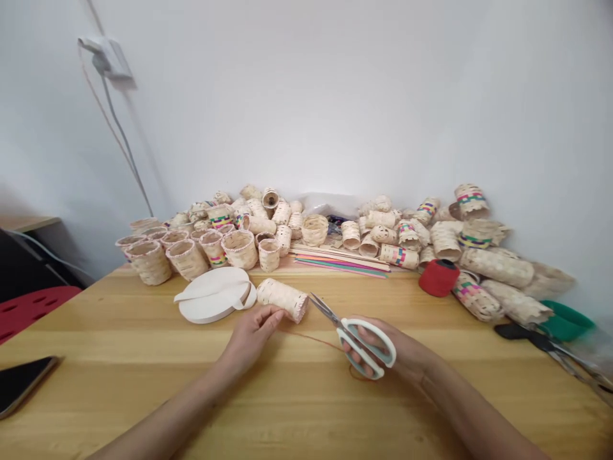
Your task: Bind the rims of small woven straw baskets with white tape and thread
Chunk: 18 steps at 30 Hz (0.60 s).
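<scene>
Lying on its side on the table, a small woven basket [280,295] has a stitched rim facing right. The fingers of my left hand [253,335] are closed at its near lower edge, with the thumb against the forefinger; whether they grip the basket or the thread is hard to see. A reddish thread [318,338] runs right from there toward my right hand [383,348]. That hand has its fingers through the handles of white-and-grey scissors [357,342], whose blades look closed or nearly so. Their tips point up-left, just right of the basket rim.
A roll of white tape [215,294] lies left of the basket. Woven baskets [239,249] crowd the back of the table, with coloured strips [340,263] before them. Right stand a red thread spool [438,278] and black-handled scissors [536,338]. A phone [23,383] lies at left.
</scene>
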{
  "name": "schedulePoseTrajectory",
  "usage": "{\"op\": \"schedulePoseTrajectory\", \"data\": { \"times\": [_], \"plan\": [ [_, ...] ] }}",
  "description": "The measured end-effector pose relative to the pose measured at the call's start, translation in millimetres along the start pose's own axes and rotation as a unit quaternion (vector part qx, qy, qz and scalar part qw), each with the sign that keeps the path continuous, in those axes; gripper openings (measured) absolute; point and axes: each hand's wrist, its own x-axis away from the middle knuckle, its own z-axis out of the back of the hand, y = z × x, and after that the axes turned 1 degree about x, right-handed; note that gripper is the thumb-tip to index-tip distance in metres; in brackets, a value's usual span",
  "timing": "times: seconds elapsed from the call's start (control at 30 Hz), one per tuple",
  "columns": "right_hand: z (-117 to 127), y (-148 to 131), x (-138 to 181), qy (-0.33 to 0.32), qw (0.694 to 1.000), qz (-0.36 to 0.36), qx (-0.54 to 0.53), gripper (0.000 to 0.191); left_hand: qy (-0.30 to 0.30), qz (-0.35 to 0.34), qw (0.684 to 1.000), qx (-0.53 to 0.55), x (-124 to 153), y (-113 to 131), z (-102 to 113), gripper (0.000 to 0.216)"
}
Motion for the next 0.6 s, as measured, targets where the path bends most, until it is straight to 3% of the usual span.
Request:
{"op": "schedulePoseTrajectory", "data": {
  "times": [0.37, 0.6],
  "plan": [
    [-13.9, -22.9, -6.4, -0.053, 0.993, -0.078, 0.077, 0.049, 0.023, -0.008, 0.999, 0.03, 1.3, -7.3, 13.8, 0.033],
    [-20.6, -18.7, -19.9, -0.024, 0.992, -0.098, 0.08, 0.052, 0.015, -0.001, 0.999, 0.035, 3.5, -0.1, 15.3, 0.036]
  ]
}}
